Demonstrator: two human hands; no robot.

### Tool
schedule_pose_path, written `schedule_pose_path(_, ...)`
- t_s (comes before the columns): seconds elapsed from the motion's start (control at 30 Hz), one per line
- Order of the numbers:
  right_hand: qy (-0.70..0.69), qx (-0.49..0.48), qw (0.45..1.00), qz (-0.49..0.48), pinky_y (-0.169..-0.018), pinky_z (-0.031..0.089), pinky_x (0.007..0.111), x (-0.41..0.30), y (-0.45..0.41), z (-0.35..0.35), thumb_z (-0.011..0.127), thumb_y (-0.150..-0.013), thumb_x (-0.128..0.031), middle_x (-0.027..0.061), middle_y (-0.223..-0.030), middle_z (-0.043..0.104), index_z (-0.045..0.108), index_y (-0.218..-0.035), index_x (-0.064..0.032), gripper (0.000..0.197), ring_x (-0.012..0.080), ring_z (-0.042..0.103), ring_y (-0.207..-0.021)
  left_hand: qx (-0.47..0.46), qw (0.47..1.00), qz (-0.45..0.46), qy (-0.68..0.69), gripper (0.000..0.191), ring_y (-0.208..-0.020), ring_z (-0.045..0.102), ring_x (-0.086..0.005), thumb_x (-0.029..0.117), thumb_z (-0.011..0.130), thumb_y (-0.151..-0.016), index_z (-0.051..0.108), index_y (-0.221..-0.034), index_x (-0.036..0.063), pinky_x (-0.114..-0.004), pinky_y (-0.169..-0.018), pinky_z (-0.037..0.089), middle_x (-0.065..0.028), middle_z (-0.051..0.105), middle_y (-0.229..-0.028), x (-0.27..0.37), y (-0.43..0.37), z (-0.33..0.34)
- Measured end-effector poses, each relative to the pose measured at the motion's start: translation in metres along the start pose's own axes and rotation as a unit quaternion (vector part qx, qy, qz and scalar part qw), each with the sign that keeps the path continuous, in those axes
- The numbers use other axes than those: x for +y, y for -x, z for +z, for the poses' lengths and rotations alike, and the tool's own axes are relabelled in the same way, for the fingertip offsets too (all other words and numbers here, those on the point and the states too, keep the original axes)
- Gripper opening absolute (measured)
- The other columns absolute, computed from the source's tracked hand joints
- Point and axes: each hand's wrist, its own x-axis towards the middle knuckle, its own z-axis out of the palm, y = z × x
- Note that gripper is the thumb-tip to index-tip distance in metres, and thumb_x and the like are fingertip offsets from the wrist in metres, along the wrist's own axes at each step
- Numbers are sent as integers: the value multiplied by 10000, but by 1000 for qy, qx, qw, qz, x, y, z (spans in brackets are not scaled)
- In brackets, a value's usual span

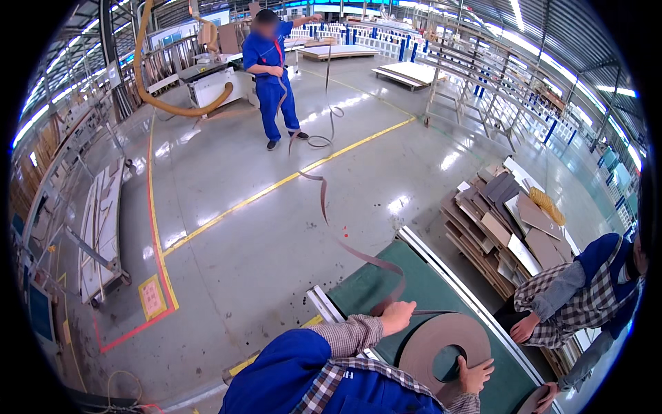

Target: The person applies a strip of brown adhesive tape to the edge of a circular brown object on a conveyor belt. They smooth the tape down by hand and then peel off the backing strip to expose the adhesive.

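My left hand (398,316) is closed around a brown strip of edge banding (385,263) above a green conveyor belt (357,291). From this hand the strip runs to a large brown coil (416,345) lying flat on the belt. My right hand (475,373) grips the coil's ring, its thumb at the centre hole and its fingers spread over the face. Beyond the belt, the loose strip trails in bends across the floor towards a standing person (269,77), who holds a length of it.
Metal rails (439,274) edge the belt. At right, another person (574,295) reaches to a second brown coil (532,399). Offcut boards (501,227) are piled beyond the belt. A trolley (101,233) stands left; a wheeled rack (465,88) stands at the back.
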Motion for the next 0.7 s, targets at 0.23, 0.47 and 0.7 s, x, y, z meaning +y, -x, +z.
schedule_pose_path(0.23,41,-26,768,-639,-1068,275,602,-75,-56,-43,801,-498,-685,269,-1444,331,292,-1444,24,1287,416,312,-1362,103,994,-23,13,162,-1030,549,-330,165,607,-852,558,-953,48,-466,-809,453,-190,573,-981,12,12,9)
schedule_pose_path(0.47,-3,-113,636,-763,-1037,362,481,-114,-84,-26,783,-526,-702,242,-1309,438,369,-1397,45,1220,415,443,-1192,97,991,29,-82,255,-948,591,-361,275,656,-854,580,-950,52,-480,-799,463,-165,574,-1008,-12,4,18)
schedule_pose_path(0.7,-27,-56,747,-661,-1014,354,478,-97,-74,-15,813,-502,-660,229,-1270,446,356,-1403,38,1228,396,440,-1156,142,977,-37,-156,678,-884,631,-353,624,484,-885,638,-938,-34,-482,-823,417,-200,669,-882,-43,7,-9)
